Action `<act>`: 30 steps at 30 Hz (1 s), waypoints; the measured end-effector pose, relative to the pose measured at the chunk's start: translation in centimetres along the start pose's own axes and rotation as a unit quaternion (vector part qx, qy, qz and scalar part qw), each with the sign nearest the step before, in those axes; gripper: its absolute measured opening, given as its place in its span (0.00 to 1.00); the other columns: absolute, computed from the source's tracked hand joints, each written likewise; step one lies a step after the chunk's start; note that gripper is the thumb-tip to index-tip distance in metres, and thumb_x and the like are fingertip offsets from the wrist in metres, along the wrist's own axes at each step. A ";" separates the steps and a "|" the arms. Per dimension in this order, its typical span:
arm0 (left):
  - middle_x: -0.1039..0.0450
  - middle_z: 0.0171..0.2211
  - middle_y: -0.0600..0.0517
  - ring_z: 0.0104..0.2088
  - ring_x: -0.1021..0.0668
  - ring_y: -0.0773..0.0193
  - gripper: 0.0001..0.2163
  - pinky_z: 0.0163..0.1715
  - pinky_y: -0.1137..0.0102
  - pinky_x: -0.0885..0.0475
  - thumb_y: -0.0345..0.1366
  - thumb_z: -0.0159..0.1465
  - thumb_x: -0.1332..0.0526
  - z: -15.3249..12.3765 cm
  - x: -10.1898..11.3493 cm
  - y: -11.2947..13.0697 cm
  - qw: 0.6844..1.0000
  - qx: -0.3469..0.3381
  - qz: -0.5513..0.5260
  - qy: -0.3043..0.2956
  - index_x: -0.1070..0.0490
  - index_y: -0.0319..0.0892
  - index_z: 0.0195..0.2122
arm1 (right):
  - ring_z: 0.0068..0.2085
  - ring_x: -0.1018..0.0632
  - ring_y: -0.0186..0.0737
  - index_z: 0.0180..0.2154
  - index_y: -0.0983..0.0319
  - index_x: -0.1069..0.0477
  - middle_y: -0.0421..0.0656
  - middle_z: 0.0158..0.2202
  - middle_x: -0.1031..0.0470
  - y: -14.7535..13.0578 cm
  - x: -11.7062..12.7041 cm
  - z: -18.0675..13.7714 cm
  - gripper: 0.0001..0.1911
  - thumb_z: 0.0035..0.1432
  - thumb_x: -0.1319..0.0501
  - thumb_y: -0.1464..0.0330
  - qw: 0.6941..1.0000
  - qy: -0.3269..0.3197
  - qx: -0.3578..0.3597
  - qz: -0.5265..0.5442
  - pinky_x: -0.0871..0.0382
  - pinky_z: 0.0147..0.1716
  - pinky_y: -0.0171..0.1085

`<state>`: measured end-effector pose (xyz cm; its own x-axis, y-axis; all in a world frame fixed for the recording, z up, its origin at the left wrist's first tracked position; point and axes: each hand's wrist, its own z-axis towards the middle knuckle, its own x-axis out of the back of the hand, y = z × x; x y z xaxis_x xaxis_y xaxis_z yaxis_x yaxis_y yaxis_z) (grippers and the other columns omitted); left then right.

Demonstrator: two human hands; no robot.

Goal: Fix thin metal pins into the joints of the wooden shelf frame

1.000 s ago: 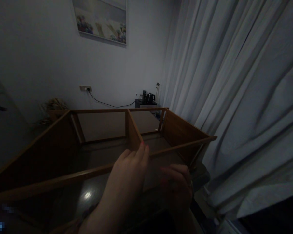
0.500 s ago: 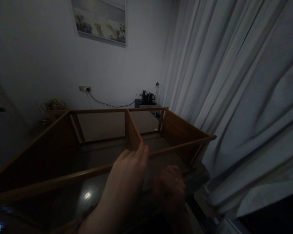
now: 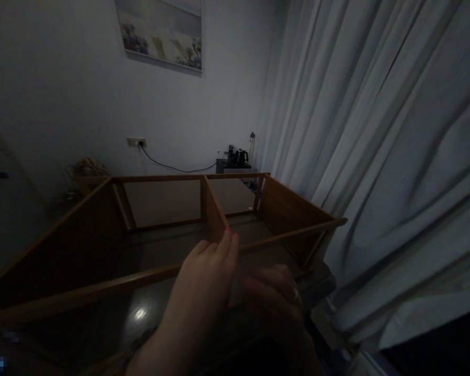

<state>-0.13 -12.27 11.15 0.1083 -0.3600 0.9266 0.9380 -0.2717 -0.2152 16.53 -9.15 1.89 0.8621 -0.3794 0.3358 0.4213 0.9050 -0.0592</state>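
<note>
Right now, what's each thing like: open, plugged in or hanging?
Wooden frame: open on top
Left hand: at the divider's near end
Right hand: fingers bent, blurred
Plug: in the socket
Curtain: hanging in folds
Picture: hung on the wall
Kettle: upright; on or off, can't tell

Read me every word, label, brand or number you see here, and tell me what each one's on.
None: no text can be read.
Wooden frame: no lettering visible.
Framed picture: no readable words.
Wall socket and black kettle: too small and dim to tell.
</note>
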 end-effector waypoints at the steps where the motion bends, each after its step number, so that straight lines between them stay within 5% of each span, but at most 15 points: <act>1: 0.28 0.59 0.38 0.41 0.16 0.56 0.23 0.43 0.65 0.21 0.24 0.61 0.40 0.0 0.1 0.0 1.000 -0.001 -0.001 -0.005 0.30 0.31 0.59 | 0.33 0.23 0.34 0.48 0.56 0.26 0.40 0.35 0.22 -0.1 -0.1 0.1 0.10 0.65 0.38 0.71 1.000 0.000 -0.003 0.001 0.27 0.32 0.36; 9: 0.33 0.62 0.38 0.46 0.17 0.54 0.24 0.47 0.62 0.20 0.24 0.63 0.42 0.1 0.5 0.2 0.999 0.005 -0.007 -0.053 0.34 0.31 0.62 | 0.32 0.22 0.35 0.38 0.57 0.25 0.40 0.32 0.23 -1.0 -0.6 1.2 0.02 0.65 0.37 0.67 0.997 0.028 -0.060 0.039 0.25 0.30 0.34; 13: 0.32 0.61 0.37 0.45 0.16 0.54 0.24 0.45 0.63 0.19 0.24 0.63 0.42 0.1 0.6 0.0 0.998 0.001 -0.003 -0.056 0.34 0.30 0.62 | 0.29 0.24 0.33 0.34 0.58 0.29 0.38 0.27 0.27 -1.9 -1.2 2.2 0.06 0.66 0.39 0.67 0.995 0.047 -0.082 0.032 0.28 0.26 0.32; 22: 0.31 0.61 0.38 0.42 0.16 0.56 0.25 0.43 0.65 0.20 0.25 0.61 0.41 0.0 0.4 0.1 0.999 -0.001 0.012 -0.031 0.32 0.32 0.61 | 0.25 0.26 0.34 0.50 0.57 0.32 0.38 0.31 0.25 -2.5 -2.2 1.1 0.13 0.66 0.46 0.74 0.972 0.093 -0.206 0.058 0.30 0.21 0.32; 30: 0.32 0.62 0.39 0.46 0.17 0.53 0.25 0.46 0.61 0.21 0.25 0.63 0.43 0.1 0.3 0.0 0.999 0.003 -0.004 -0.051 0.34 0.30 0.62 | 0.33 0.24 0.35 0.46 0.59 0.32 0.39 0.33 0.26 -1.3 -1.5 0.7 0.08 0.65 0.39 0.68 0.990 0.091 -0.103 0.019 0.27 0.30 0.34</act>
<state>-0.04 -12.33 11.43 0.1339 -0.2655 0.9548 0.9406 -0.2694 -0.2068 14.51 -9.63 2.15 0.9067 -0.3916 0.1568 0.4206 0.8679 -0.2644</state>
